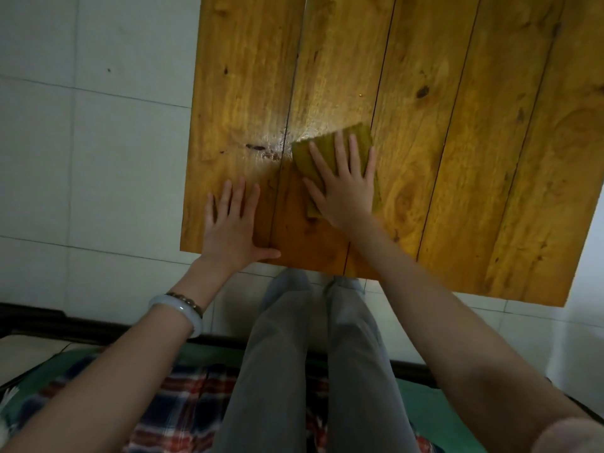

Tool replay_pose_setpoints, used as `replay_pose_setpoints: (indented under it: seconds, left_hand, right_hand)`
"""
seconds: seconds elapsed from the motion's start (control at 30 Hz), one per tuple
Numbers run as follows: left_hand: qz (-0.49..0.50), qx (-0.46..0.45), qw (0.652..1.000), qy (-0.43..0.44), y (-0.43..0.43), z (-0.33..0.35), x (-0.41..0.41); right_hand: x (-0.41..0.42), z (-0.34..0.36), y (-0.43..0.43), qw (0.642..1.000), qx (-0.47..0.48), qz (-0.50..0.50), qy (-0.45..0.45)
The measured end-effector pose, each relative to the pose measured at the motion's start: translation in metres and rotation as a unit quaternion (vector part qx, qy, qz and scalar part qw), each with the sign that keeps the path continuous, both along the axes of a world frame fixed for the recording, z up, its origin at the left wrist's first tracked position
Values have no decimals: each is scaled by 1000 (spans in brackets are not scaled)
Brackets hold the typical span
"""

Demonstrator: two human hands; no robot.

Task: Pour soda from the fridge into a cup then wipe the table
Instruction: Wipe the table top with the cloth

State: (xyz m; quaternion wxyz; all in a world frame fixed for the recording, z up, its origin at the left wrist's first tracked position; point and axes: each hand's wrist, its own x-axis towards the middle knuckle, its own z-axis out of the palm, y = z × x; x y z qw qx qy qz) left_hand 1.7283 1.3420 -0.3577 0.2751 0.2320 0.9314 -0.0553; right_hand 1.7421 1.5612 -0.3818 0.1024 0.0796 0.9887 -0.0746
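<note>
Cloth under right hand — table; bracelet

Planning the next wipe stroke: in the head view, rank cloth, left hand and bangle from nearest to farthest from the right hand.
1. Cloth, directly under the right hand.
2. Left hand, flat on the table at its near-left corner.
3. Bangle, on the left wrist, off the table.

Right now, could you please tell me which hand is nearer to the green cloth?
Right. The right hand presses flat on top of the cloth; the left hand lies flat on the bare table, apart from the cloth, on its left.
</note>
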Motion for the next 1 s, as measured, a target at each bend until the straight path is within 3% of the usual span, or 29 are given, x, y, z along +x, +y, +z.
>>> replay_pose_setpoints:
  seconds: [0.17,0.43,0.53,0.67,0.73,0.87,1.0]
  left_hand:
    - [12,-12,1000,-2,3,3,-1]
    - [21,-24,1000,-1,7,10,0]
    - [24,-26,999,-9,7,9,0]
    - [34,-27,999,-15,8,7,-1]
    - [39,-22,999,-13,7,7,-1]
    - [41,-22,999,-24,9,11,-1]
    - [39,-29,998,-28,10,13,-2]
  right_hand:
    - [-39,-5,5,999,27,32,5]
    - [87,3,8,993,10,114,4]
    - [61,0,32,999,19,45,-4]
    - [-35,-4,41,995,14,-97,-13]
    - [-60,-5,26,998,26,-51,-22]
    - [-21,-2,12,986,25,164,-4]
    - [15,-1,46,995,16,103,6]
